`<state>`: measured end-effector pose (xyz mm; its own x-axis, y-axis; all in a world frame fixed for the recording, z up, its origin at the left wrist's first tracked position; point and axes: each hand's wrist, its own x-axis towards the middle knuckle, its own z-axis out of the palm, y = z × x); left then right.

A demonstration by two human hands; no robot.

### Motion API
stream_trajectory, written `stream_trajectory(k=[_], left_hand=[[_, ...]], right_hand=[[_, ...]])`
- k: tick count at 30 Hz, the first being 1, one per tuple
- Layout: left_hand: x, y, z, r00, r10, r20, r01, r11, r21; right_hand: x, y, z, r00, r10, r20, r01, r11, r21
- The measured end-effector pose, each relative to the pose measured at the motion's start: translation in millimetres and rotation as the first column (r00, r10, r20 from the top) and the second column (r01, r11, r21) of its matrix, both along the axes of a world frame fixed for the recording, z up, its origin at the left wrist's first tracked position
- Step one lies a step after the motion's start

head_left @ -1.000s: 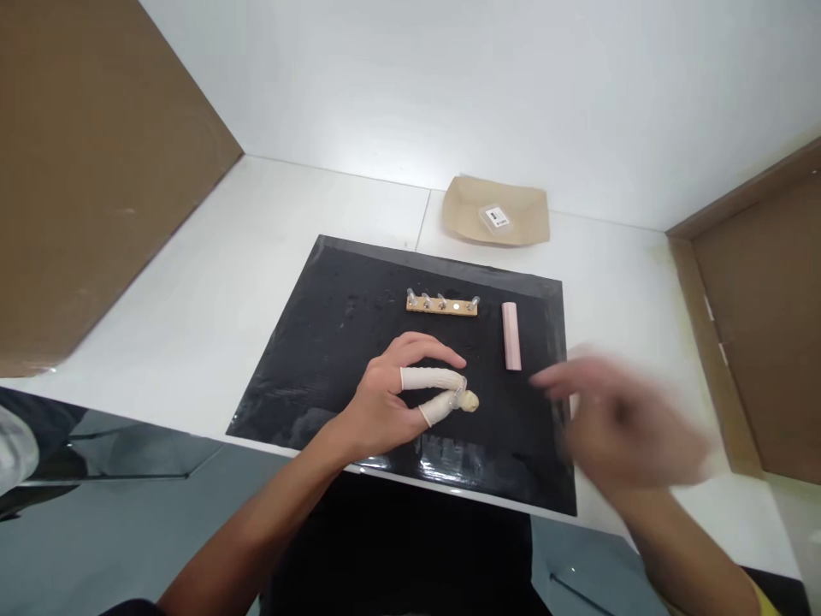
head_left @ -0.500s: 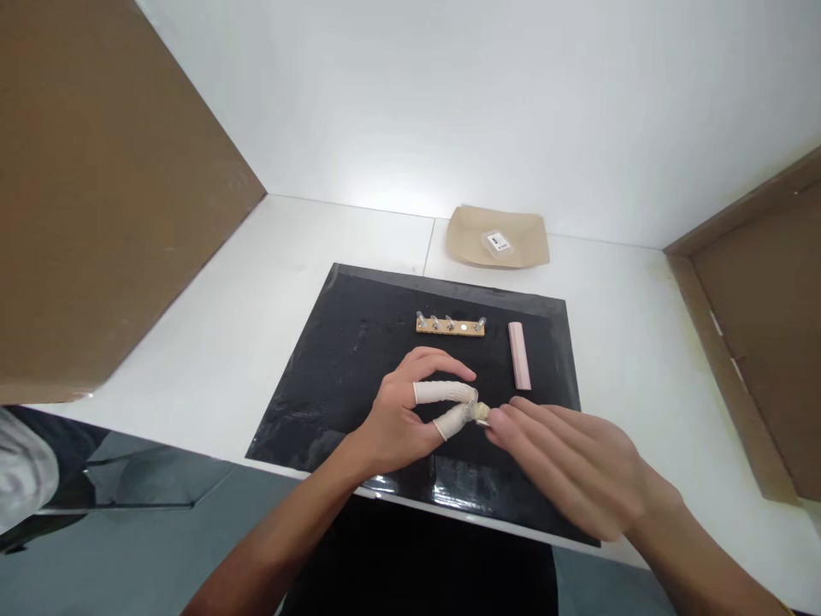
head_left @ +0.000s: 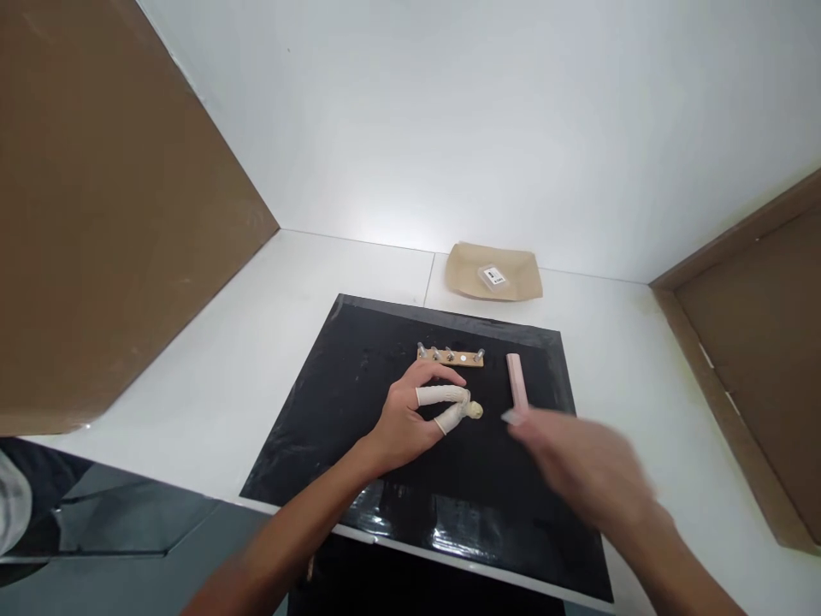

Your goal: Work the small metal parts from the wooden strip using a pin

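Note:
My left hand (head_left: pixel 410 417), with white finger covers on thumb and forefinger, pinches a small clear piece with a pale yellow lump (head_left: pixel 475 411) at its end. The lump points right, over the black mat (head_left: pixel 321 393). My right hand (head_left: pixel 587 462), blurred by motion, is closed on a small, flat, whitish piece (head_left: pixel 511 417) that sticks out at its fingertips. It is apart from the lump. Just behind my right fingertips lies a pink bar (head_left: pixel 516 376). Beyond my left hand is a narrow wooden strip (head_left: pixel 473 361) with several small clear pieces standing in it.
A brown paper tray (head_left: pixel 522 287) holding a small labelled clear box (head_left: pixel 493 276) stands at the back of the white table (head_left: pixel 256 342). Brown panels (head_left: pixel 128 205) rise at left and right, and a white wall (head_left: pixel 449 128) behind. Part of a person (head_left: pixel 16 500) shows at lower left.
My right hand has pulled away to the right from the yellow lump, so the lump and the whitish piece now show. The left hand keeps its pinch. The view has tilted up slightly.

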<state>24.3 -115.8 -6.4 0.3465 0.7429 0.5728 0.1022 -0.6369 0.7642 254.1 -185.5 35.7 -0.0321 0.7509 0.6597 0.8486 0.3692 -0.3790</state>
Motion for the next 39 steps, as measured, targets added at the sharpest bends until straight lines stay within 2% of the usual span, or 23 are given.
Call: stream_trajectory(k=[6, 10, 13, 18, 22, 28, 31, 35, 39], left_hand=[[4, -4, -15.2, 0.999, 0.035, 0.042, -0.032, 0.997, -0.074], [2, -4, -15.1, 0.999, -0.019, 0.041, 0.025, 0.987, -0.157], [0, -3, -13.8, 0.996, -0.084, 0.037, 0.09, 0.975, -0.203], [0, -3, -14.1, 0.996, -0.086, 0.03, 0.091, 0.965, -0.245], [1, -5, -15.9, 0.997, -0.075, 0.016, 0.076, 0.972, -0.22], [3, -6, -20.7, 0.999, -0.041, -0.005, 0.04, 0.992, -0.117], [5, -8, -25.4, 0.998, 0.033, -0.058, -0.033, 0.999, 0.01], [5, -12, -29.8, 0.977, 0.162, -0.135, -0.128, 0.964, 0.233], [5, -13, -29.3, 0.955, 0.2, -0.217, -0.124, 0.94, 0.319]], right_hand=[[3, 1, -10.5, 0.999, -0.02, 0.031, 0.021, 0.999, -0.026], [10, 2, -5.8, 0.999, -0.035, 0.011, 0.035, 0.999, -0.017], [18, 3, -4.1, 0.998, 0.054, 0.03, -0.053, 0.997, -0.055], [13, 3, -17.0, 0.994, 0.105, 0.034, -0.103, 0.994, -0.038], [0, -1, -23.8, 0.998, 0.059, 0.027, -0.059, 0.998, 0.027], [-2, 0, -9.7, 0.981, 0.161, 0.11, -0.165, 0.986, 0.031], [-1, 4, -2.6, 0.954, 0.254, 0.162, -0.267, 0.962, 0.062], [-1, 6, 0.7, 0.924, 0.317, 0.215, -0.336, 0.94, 0.06], [0, 1, 0.7, 0.914, 0.326, 0.241, -0.345, 0.938, 0.041]])
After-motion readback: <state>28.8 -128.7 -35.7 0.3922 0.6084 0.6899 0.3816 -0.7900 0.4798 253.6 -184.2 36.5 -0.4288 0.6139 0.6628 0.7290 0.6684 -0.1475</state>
